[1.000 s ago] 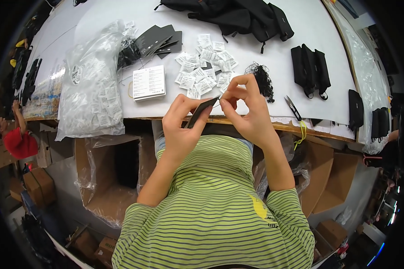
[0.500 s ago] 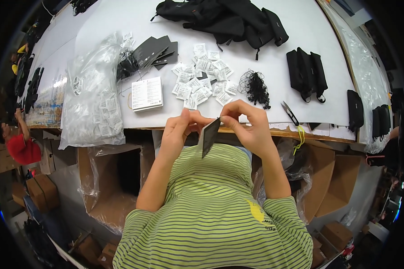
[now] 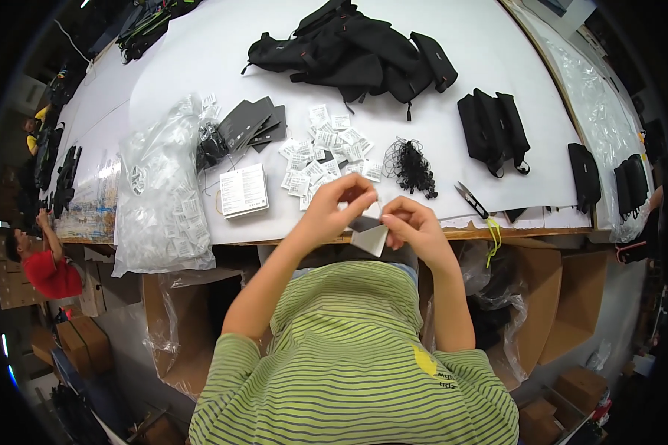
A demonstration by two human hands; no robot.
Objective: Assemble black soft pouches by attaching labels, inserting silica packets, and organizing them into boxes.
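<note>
A folded hang tag (image 3: 369, 240), pale on one side and dark on the other, hangs between my hands at the table's front edge. My right hand (image 3: 417, 231) pinches it at its upper right corner. Just above the tag, my left hand (image 3: 338, 210) is closed in a pinch; what its fingertips hold, perhaps a thin string, is too small to make out. Beyond my hands lie a heap of small white printed sachets (image 3: 298, 180) and a tangle of black strings (image 3: 410, 169). To the left are a stack of white printed cards (image 3: 243, 190) and fanned dark tags (image 3: 246, 122).
A clear plastic bag (image 3: 163, 215) of sachets lies at the left. Thread snips (image 3: 472, 200) with a yellow cord rest on the right. Black fabric bags (image 3: 356, 55) and pouches (image 3: 493, 132) lie farther back. Open cardboard boxes (image 3: 531, 311) stand below. A person in red (image 3: 50, 273) is far left.
The tag has tilted from a dark upright edge to show its pale side. My left hand has moved up to the right, above the tag. The view has shifted slightly.
</note>
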